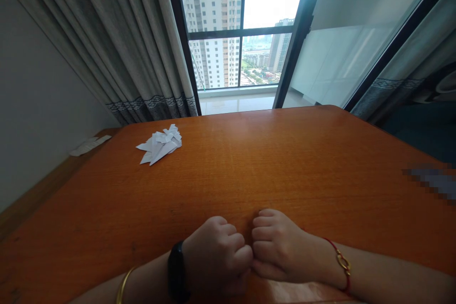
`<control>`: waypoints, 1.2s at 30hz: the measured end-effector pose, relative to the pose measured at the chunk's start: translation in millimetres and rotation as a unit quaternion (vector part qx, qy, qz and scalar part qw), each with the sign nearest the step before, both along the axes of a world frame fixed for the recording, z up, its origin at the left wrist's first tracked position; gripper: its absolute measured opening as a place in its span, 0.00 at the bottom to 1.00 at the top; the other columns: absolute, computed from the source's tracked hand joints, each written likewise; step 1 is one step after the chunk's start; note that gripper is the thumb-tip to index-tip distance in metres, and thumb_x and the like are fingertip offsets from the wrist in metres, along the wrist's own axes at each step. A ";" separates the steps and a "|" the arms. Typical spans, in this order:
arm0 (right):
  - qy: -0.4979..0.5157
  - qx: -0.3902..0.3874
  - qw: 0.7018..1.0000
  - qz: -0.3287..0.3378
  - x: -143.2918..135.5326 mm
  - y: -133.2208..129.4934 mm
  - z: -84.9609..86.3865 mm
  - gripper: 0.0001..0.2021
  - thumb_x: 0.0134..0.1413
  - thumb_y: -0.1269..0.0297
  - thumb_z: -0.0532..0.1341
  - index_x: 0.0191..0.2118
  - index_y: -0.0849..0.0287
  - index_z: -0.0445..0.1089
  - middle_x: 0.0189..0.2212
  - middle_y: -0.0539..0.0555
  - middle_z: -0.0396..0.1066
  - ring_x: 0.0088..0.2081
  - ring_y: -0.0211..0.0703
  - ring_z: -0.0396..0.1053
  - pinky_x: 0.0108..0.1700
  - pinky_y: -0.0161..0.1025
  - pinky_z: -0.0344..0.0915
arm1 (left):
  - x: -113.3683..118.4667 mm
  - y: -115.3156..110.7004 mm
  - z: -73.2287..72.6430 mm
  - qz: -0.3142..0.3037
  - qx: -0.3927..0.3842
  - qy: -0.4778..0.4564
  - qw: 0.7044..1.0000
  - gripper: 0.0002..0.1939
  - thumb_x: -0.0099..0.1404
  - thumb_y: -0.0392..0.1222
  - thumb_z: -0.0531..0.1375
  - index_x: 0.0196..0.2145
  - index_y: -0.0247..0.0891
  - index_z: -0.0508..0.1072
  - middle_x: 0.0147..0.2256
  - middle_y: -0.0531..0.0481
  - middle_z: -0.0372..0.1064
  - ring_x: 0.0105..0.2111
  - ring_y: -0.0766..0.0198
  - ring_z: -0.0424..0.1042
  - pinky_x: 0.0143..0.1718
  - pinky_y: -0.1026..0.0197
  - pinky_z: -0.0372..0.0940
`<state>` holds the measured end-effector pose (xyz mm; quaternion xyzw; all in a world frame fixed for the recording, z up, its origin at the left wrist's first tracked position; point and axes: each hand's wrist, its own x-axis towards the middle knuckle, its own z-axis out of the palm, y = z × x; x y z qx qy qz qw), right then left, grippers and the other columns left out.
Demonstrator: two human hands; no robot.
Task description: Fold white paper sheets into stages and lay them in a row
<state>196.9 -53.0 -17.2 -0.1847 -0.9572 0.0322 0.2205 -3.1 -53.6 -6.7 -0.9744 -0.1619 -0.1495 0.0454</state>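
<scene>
My left hand (217,256) is closed in a fist at the front of the brown wooden table (249,166), with a black band and a gold bangle around the wrist. Right beside it, my right hand (280,247) is also curled into a fist, knuckles facing the left one. The two fists touch or nearly touch. Nothing shows sticking out of either, though their palm sides are hidden. A red cord bracelet with a gold ring circles the right wrist. Below the right hand is a pale patch that I cannot make out.
A small heap of folded white paper pieces (162,143) lies at the table's far left. More pale paper (90,145) rests on a ledge by the left wall. At the right edge is a blurred-out object (434,181). Curtains (142,47) and a window stand behind the table.
</scene>
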 end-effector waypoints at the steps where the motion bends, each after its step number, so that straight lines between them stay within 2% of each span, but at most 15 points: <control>1: -0.001 -0.001 1.000 0.000 -0.2 -0.1 0.2 0.17 0.60 0.63 0.51 0.20 0.59 0.60 0.18 0.49 0.62 0.24 0.37 0.55 0.29 0.41 0.49 | -0.1 -0.1 0.4 0.000 -0.002 0.000 1.000 0.10 0.58 0.41 0.56 0.23 0.40 0.56 0.20 0.56 0.61 0.18 0.67 0.59 0.19 0.57 0.48; 8: 0.004 0.001 1.000 -0.004 -1.1 -0.7 1.1 0.15 0.58 0.64 0.52 0.20 0.59 0.59 0.17 0.48 0.62 0.24 0.37 0.55 0.30 0.41 0.48 | -3.4 3.1 4.9 -0.006 -0.011 0.035 0.999 0.08 0.59 0.41 0.56 0.27 0.40 0.58 0.22 0.56 0.63 0.21 0.65 0.61 0.21 0.57 0.51; 13: 0.005 -0.002 1.000 -0.004 -1.7 -1.0 -2.0 0.14 0.57 0.65 0.53 0.20 0.58 0.59 0.17 0.48 0.62 0.24 0.37 0.55 0.30 0.41 0.48 | -2.4 1.5 5.9 -0.002 -0.020 0.015 1.000 0.09 0.58 0.41 0.55 0.25 0.40 0.57 0.21 0.56 0.62 0.19 0.66 0.59 0.19 0.57 0.49; 19: 0.006 -0.006 1.000 -0.006 -1.0 -1.0 -4.4 0.14 0.57 0.64 0.53 0.21 0.58 0.59 0.17 0.48 0.62 0.24 0.37 0.55 0.30 0.41 0.47 | -1.3 1.4 3.4 0.000 0.008 0.014 1.000 0.08 0.61 0.43 0.54 0.26 0.40 0.59 0.20 0.56 0.62 0.19 0.65 0.60 0.19 0.56 0.49; 30: 0.008 -0.008 1.000 -0.008 -2.2 -0.6 -1.7 0.13 0.56 0.65 0.53 0.21 0.58 0.59 0.17 0.48 0.62 0.24 0.37 0.55 0.30 0.41 0.48 | -3.7 4.1 0.7 -0.003 0.022 -0.003 1.000 0.08 0.58 0.39 0.55 0.25 0.40 0.58 0.20 0.57 0.60 0.19 0.65 0.57 0.20 0.56 0.46; 36: 0.002 -0.016 1.000 -0.006 -1.2 -1.1 -3.5 0.13 0.56 0.64 0.54 0.21 0.58 0.59 0.17 0.47 0.63 0.24 0.37 0.55 0.31 0.41 0.48 | -2.6 2.5 2.8 -0.005 0.001 -0.001 1.000 0.07 0.59 0.42 0.55 0.25 0.40 0.59 0.20 0.57 0.61 0.19 0.64 0.57 0.20 0.56 0.47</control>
